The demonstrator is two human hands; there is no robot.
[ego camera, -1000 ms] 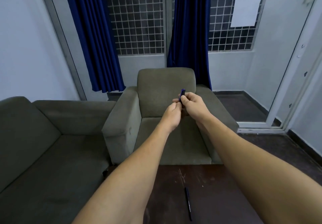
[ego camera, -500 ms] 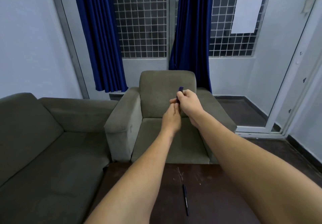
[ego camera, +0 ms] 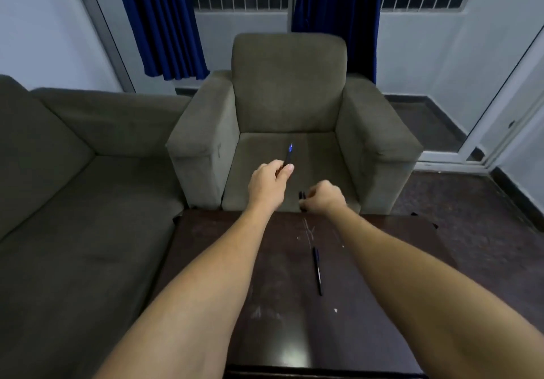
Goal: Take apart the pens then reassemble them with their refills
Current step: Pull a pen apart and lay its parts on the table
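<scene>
A: From the head camera, what does the left hand (ego camera: 269,185) hold?
B: It is shut around a pen body (ego camera: 288,154), tip pointing away, above the armchair (ego camera: 290,84).
A: And the right hand (ego camera: 323,199)?
B: Closed on a small dark pen piece (ego camera: 301,196). Another pen (ego camera: 317,269) lies on the dark table (ego camera: 382,261), between the arms.

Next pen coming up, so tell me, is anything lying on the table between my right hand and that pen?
Nothing visible: bare dark tabletop separates the right hand from the slim black pen, but that hand already holds a small dark piece.
</scene>
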